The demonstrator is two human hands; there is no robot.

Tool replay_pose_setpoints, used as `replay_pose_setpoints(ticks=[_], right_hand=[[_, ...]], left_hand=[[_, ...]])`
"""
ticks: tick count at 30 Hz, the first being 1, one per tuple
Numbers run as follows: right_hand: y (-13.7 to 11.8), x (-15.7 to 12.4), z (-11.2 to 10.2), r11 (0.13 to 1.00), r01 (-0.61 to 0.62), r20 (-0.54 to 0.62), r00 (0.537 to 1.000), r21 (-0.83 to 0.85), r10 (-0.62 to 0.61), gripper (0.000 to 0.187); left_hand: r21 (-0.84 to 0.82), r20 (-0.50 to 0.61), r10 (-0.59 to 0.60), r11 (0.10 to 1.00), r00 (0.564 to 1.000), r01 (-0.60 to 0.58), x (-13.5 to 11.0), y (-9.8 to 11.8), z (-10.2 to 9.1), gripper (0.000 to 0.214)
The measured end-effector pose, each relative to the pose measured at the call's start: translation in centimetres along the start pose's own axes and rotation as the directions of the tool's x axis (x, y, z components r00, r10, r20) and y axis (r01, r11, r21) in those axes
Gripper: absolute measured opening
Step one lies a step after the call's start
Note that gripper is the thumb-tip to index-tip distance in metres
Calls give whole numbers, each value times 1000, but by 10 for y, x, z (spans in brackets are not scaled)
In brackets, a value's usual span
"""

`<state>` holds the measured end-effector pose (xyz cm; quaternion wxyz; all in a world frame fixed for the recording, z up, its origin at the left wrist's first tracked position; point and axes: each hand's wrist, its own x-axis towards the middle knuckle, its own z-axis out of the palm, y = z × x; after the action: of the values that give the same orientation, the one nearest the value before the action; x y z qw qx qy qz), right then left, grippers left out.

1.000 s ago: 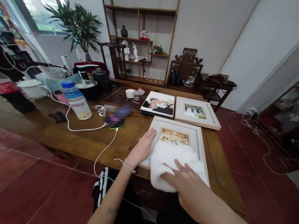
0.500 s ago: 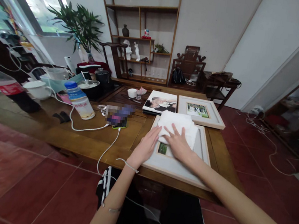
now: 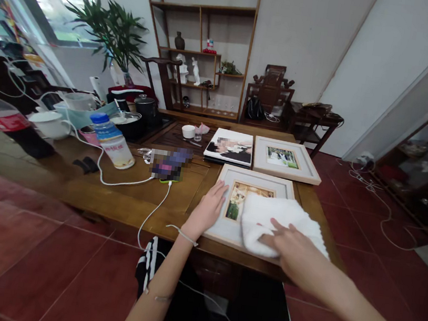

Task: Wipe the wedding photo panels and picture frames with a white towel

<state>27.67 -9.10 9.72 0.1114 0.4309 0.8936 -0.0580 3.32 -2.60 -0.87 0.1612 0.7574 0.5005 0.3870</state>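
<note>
A pale wooden picture frame [image 3: 256,179] lies flat near the front edge of the wooden table [image 3: 128,204]. My left hand [image 3: 209,209] rests flat and open on the frame's left border. A white fluffy cloth [image 3: 280,224] covers the frame's lower right part. My right hand [image 3: 293,244] presses down on that cloth with its fingers spread.
Behind lie a second framed picture [image 3: 286,160] and a frameless photo print [image 3: 230,147]. A phone [image 3: 169,165] on a white cable, a plastic bottle [image 3: 113,142], cups and a kettle stand to the left. Shelves and a chair stand at the back.
My right hand has slid the cloth from the frame's far top edge back toward me and to the right, which uncovered the picture. My left hand stays on the frame's left border.
</note>
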Motion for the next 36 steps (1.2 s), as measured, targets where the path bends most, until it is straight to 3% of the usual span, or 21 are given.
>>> replay_pose_setpoints(ticks=[3,5,7,9,11,15,19,23,27,29,32,34,36], right_hand=[[32,4,-16,978,-205,-198,958,28,206,68],[50,13,-27,942,-329,-385,863,62,326,62],[62,28,-34,923,-381,-528,773,57,351,61],[66,49,-35,936,-353,-594,750,13,291,65],[61,75,-31,963,-265,-591,785,-50,185,66],[39,121,-12,988,-23,-442,896,-150,-46,64],[29,136,6,981,88,-313,940,-171,-139,70],[46,117,10,984,31,-283,956,-174,-80,70],[80,80,-3,977,-117,-286,956,-180,62,66],[95,61,-11,955,-235,-325,931,-179,168,63],[109,42,-16,902,-400,-422,855,-165,301,58],[110,38,-10,899,-408,-442,844,-159,305,56],[107,41,0,926,-342,-420,872,-159,251,59]], left_hand=[[-6,-12,12,1000,1000,-12,-1,-6,3,43],[-7,-2,15,1000,1000,-15,-1,-8,4,49],[-13,9,24,1000,1000,-23,0,-10,4,56],[-22,11,35,999,999,-34,1,-9,3,61],[-27,10,54,998,998,-54,2,-8,1,64],[-44,15,128,991,992,-128,7,-1,-7,62],[-96,68,185,979,980,-178,10,4,-13,57],[-77,79,136,988,987,-130,10,2,-13,52],[-70,86,121,991,989,-115,9,0,-12,52],[-77,86,135,989,987,-128,8,2,-12,53],[-78,82,126,990,989,-120,6,7,-13,54],[-59,70,98,994,993,-94,4,10,-12,55],[-31,54,74,997,996,-73,1,10,-11,56]])
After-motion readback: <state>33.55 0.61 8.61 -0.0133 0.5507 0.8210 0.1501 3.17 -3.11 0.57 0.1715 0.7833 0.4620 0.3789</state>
